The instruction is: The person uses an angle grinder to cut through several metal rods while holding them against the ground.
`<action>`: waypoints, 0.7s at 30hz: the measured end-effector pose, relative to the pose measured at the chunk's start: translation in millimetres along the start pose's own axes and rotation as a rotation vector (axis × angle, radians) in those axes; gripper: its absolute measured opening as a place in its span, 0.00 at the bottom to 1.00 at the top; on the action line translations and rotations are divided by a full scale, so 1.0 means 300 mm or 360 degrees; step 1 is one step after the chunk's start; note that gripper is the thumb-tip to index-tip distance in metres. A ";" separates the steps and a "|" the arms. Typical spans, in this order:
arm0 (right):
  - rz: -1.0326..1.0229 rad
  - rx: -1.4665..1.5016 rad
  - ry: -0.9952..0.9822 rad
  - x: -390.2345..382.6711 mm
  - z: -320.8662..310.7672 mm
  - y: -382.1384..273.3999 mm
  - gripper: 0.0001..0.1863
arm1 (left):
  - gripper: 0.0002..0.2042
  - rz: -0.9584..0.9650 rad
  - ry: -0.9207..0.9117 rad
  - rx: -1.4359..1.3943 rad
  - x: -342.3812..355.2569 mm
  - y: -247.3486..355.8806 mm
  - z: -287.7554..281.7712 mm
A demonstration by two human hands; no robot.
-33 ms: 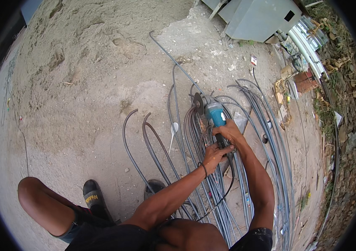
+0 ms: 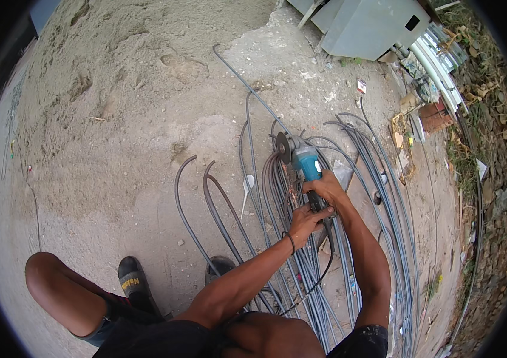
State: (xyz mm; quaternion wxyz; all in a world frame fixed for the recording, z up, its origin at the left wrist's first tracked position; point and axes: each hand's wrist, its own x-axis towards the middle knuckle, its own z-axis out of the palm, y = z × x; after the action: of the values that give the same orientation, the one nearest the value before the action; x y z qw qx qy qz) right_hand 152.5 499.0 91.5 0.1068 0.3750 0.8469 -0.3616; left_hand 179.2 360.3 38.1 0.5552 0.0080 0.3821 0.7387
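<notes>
An angle grinder with a teal body (image 2: 308, 165) and a dark disc (image 2: 283, 148) is held over bundled long steel bars (image 2: 395, 238), their far ends curved. My right hand (image 2: 324, 187) grips the grinder's body. My left hand (image 2: 308, 219) is closed on its black rear handle, with a black cord hanging down beside it. Orange sparks (image 2: 293, 192) show among the bars just below the disc. A few separate bent bars (image 2: 179, 203) lie to the left.
Sandy ground (image 2: 110, 107) spreads left. A grey metal cabinet (image 2: 367, 33), white pipes (image 2: 438, 68) and red bricks (image 2: 435, 116) are at top right, beside a rubble edge (image 2: 495, 149). My sandaled foot (image 2: 137, 280) is at lower left, near a white spoon-shaped object (image 2: 247, 185).
Small orange sparks show more among the bars below the disc. The hands and grinder look in the same place.
</notes>
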 end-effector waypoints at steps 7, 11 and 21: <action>-0.0003 0.0009 -0.0005 -0.001 0.001 -0.010 0.19 | 0.20 -0.0007 0.0022 0.0002 0.001 0.005 -0.003; 0.0010 0.0028 0.0038 -0.006 0.000 -0.021 0.19 | 0.20 0.0006 0.0001 -0.0026 -0.001 0.013 0.002; 0.0058 0.0042 0.0054 0.010 0.006 -0.014 0.22 | 0.19 0.0019 0.0036 -0.0007 0.001 0.017 0.004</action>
State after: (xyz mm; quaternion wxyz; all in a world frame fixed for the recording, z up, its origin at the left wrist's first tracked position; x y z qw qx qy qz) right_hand 147.1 497.5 91.1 0.0939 0.3979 0.8368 -0.3643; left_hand 175.4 360.8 41.7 0.5464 0.0009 0.3867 0.7429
